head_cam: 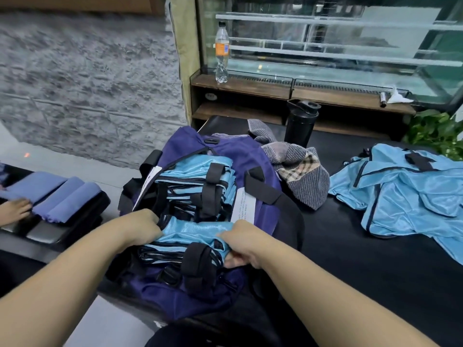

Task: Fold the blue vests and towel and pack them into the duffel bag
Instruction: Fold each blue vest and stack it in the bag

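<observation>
Gripping a folded blue vest (195,230) in the duffel bag (250,156), left hand (142,227) and right hand (241,242) curl inward.

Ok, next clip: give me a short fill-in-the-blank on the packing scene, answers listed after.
1. Both hands, left hand and right hand, grip a folded blue vest over the open ____ bag.
2. The striped towel lies crumpled ____ the bag, on the black table.
3. The unfolded vests lie to the bag's ____.
4. The black shaker bottle stands ____.

Answers: purple; outside; right; upright
</observation>
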Available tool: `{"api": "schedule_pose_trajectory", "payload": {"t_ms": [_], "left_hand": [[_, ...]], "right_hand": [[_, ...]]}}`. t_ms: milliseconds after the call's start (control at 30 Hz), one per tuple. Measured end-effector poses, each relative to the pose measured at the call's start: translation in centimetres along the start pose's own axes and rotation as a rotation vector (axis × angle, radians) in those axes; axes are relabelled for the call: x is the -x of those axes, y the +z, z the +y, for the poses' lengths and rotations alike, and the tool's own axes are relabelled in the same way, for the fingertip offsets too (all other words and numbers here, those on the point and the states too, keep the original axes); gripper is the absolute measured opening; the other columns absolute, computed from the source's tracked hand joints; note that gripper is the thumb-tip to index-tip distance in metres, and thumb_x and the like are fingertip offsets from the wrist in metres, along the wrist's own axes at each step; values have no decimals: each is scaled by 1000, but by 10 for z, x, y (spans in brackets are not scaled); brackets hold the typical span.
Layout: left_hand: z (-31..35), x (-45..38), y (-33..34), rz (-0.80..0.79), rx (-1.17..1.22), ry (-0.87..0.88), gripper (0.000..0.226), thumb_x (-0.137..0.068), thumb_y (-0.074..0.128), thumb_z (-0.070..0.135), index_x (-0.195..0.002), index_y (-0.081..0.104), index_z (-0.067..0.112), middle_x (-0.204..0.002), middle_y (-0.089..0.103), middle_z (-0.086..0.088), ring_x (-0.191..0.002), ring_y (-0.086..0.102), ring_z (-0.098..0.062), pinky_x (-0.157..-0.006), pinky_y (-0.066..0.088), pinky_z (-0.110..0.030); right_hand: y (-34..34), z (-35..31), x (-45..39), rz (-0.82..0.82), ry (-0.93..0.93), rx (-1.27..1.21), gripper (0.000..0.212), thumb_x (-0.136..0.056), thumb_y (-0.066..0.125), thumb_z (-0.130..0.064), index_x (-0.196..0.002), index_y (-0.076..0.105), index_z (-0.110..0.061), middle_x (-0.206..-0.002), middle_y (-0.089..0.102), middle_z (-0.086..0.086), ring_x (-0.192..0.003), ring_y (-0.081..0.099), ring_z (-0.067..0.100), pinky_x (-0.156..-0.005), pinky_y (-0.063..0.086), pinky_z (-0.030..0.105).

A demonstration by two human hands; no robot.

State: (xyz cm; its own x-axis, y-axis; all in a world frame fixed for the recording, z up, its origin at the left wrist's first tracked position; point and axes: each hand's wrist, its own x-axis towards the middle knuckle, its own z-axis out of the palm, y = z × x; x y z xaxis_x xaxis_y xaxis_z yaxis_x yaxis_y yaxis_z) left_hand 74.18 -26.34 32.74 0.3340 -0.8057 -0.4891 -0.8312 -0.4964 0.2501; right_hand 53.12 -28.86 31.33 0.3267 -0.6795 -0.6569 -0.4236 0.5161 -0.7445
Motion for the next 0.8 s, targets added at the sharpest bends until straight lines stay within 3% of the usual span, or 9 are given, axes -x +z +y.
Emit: {"api": "schedule_pose_trajectory", "payload": {"t_ms": [67,167,300,400,467,533,600,700,800], "left_hand": [[-1,1,5,-42,-24,-8,21,-84,61,20,-89,69,2,-76,65,-7,-73,58,-21,-70,46,-23],[-2,0,6,-35,23,-13,18,-82,60,15,-88,69,0,-89,71,-15,-81,65,-26,-70,49,-25],[-5,-1,4,155,262,9,11,-82,61,11,-85,70,5,-86,71,-15,-81,66,-27,-71,48,-27],[-10,2,2,247,432,147,3,-83,67,14,-85,70,13,-87,71,-7,-91,66,-26,-76,49,-30],[-13,8,2,371,315,303,17,-84,70,23,-99,69,15,-101,69,-3,-102,62,-23,-80,43,-27],[-12,24,4,497,114,507,45,-83,69,39,-120,63,13,-127,57,0,-124,50,-18,-100,35,-22],[-12,35,7,559,-119,706,63,-78,61,52,-129,59,15,-140,48,1,-135,40,-20,-111,28,-32],[-8,35,18,382,-388,747,61,-86,59,51,-138,49,21,-144,47,3,-133,44,-19,-113,31,-33],[-6,29,32,179,-453,608,53,-96,48,33,-146,30,30,-150,34,12,-136,36,-12,-110,32,-37]], "right_hand": [[2,1,-1,-3,9,68,14,-96,47,-6,-83,49,-2,-47,59,10,-32,56,13,-32,46,20],[4,-5,-1,-38,34,140,15,-94,42,-2,-86,52,6,-39,56,13,-30,55,15,-30,39,16],[6,-15,-13,41,-20,92,17,-92,39,1,-84,53,0,-41,56,11,-26,50,13,-30,40,15],[11,-18,-24,119,-77,-16,18,-93,44,0,-82,56,-9,-57,55,8,-25,47,10,-32,42,17],[16,-15,-30,138,-83,-24,17,-92,48,-3,-80,58,-12,-60,55,6,-27,47,10,-33,41,16],[20,-12,-36,156,-87,-21,14,-91,50,-3,-88,62,-10,-64,58,8,-33,50,13,-36,43,19],[21,-9,-42,177,-107,67,15,-93,48,-5,-85,60,-4,-68,56,9,-45,53,15,-43,47,25],[20,-8,-44,195,-144,236,22,-96,48,-14,-74,52,-11,-71,53,4,-60,55,16,-49,52,20],[22,-7,-31,318,-300,445,23,-93,57,-17,-106,49,1,-91,47,6,-86,53,22,-74,46,29]]}}
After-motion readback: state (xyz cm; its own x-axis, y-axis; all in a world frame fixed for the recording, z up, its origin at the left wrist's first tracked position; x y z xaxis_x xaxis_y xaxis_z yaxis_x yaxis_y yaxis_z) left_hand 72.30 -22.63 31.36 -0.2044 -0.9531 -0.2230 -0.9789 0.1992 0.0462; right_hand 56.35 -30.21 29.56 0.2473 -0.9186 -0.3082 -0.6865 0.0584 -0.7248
